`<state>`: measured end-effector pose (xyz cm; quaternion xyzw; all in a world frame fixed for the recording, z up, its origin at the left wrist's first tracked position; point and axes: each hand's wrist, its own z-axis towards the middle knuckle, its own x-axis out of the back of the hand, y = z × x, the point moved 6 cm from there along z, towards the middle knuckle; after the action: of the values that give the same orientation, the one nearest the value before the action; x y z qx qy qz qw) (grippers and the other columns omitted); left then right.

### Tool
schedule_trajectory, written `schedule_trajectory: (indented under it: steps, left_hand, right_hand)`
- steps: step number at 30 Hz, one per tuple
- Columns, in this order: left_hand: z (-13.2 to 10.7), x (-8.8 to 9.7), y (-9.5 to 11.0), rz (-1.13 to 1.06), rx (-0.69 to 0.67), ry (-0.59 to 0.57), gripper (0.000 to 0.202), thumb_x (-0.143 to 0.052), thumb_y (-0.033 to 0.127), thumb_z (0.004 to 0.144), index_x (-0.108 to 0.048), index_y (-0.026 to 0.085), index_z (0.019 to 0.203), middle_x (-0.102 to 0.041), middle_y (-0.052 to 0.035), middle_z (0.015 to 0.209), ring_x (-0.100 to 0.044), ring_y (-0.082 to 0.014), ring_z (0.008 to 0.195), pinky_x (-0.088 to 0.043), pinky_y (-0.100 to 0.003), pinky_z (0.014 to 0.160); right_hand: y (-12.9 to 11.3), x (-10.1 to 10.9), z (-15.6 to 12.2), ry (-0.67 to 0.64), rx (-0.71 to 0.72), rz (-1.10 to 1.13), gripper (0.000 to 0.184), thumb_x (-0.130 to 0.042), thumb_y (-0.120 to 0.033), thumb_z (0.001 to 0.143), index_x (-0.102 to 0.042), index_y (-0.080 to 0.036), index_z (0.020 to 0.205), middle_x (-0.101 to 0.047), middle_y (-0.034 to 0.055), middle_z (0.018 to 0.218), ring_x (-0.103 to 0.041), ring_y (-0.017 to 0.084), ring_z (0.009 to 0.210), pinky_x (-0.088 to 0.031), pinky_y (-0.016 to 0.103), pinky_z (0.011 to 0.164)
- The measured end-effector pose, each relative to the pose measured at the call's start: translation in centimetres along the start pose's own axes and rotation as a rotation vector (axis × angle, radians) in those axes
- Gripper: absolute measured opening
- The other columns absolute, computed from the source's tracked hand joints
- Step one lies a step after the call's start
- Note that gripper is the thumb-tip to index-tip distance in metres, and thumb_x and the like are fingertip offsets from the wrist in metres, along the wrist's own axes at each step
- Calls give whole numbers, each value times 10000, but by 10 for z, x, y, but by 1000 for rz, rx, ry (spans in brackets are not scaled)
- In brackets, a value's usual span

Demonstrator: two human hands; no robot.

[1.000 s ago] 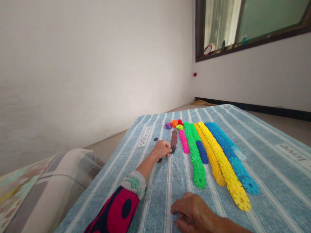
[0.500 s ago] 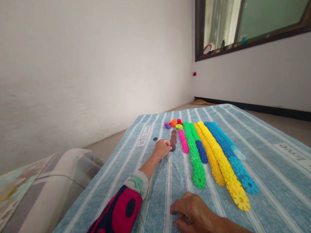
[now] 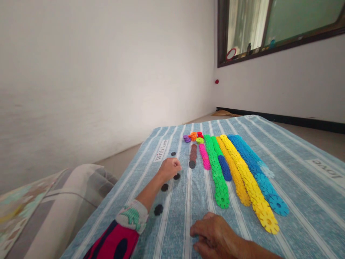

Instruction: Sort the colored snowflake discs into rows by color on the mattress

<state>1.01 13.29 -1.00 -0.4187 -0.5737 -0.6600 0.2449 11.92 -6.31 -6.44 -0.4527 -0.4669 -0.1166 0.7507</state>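
My left hand point(image 3: 170, 168), with a patterned sleeve behind it, hovers over the striped cloth with its fingers curled. Nothing shows between them. Just below its fingers lies a black notched disc point(image 3: 176, 176). More loose black discs point(image 3: 164, 187) lie beside the forearm, and another black disc point(image 3: 173, 154) is beyond the hand. Right of the hand runs an overlapping row of brown discs point(image 3: 193, 153), with a black disc point(image 3: 192, 164) at its near end. My right hand point(image 3: 212, 235) rests on the cloth at the bottom, fingers loosely bent and apart, holding nothing.
Overlapping rows of pink point(image 3: 205, 157), green point(image 3: 215, 172), dark blue point(image 3: 224, 168), yellow point(image 3: 252, 183) and light blue discs point(image 3: 265, 189) lie to the right. Small purple point(image 3: 187, 139), orange point(image 3: 193, 136) and red piles point(image 3: 199, 135) sit at the back. A wall borders the left.
My left hand has drawn back leftward from the black disc at the brown row's near end, leaving that disc there. Loose black discs near the forearm have come into sight. My right hand has barely moved.
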Motion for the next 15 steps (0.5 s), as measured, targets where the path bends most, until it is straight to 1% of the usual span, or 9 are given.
schedule_trajectory:
  steps: [4,7,9,12,15]
  left_hand:
    - [-31,16,-19,73,-5,-130,98,-567,258,663,-596,170,629,-572,31,531,-550,-126,553,-372,-208,546]
    - [-56,23,-36,93,18,-220,126,-575,296,643,-589,174,614,-559,33,521,-531,-131,560,-347,-210,536]
    - [-73,27,-45,94,46,-256,134,-580,310,629,-590,176,622,-554,36,527,-525,-132,570,-338,-210,537]
    - [-94,29,-53,79,80,-282,150,-601,315,606,-601,181,674,-561,44,563,-523,-129,585,-337,-208,546]
    - [-110,25,-53,45,93,-322,212,-643,303,575,-625,186,750,-570,50,603,-522,-126,587,-344,-209,547]
  right_hand:
    - [1,1,-2,27,-3,20,176,-582,-131,680,-659,-187,828,-647,-13,643,-549,153,601,-390,261,690]
    - [0,2,-4,57,12,30,165,-567,-127,681,-635,-188,818,-616,-23,623,-520,138,573,-385,262,693]
    - [0,2,-5,64,20,42,147,-556,-119,681,-617,-187,796,-597,-30,611,-499,127,557,-383,262,699]
    - [-1,5,-6,73,8,75,153,-543,-114,683,-610,-192,797,-574,-40,598,-492,125,563,-379,258,686]
    - [-2,8,-8,78,-9,112,162,-543,-128,697,-621,-198,821,-569,-34,609,-508,138,600,-372,256,666]
